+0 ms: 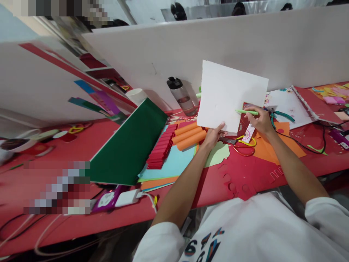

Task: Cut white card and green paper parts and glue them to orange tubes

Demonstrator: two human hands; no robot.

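Observation:
My left hand [214, 135] grips the lower edge of a white sheet of card [229, 94], its thumb lying on the front face. The sheet is tilted up off the table and has a rectangular notch at its lower right. My right hand [259, 118] holds a light green pen [248, 112], whose tip lies over the sheet near that notch. Below the hands are scissors [244, 145] with yellow and red handles. Rolled orange paper tubes [189, 134] and a stack of folded red paper strips [160, 149] lie left of my left hand.
A dark green board [128, 145] leans at left, beside a water bottle [182, 96] and a paper roll [136, 95]. Teal pliers [282, 115] lie at right, near orange paper [278, 145] and cut red paper [240, 174]. A purple power strip [107, 200] with cables sits at the front left edge.

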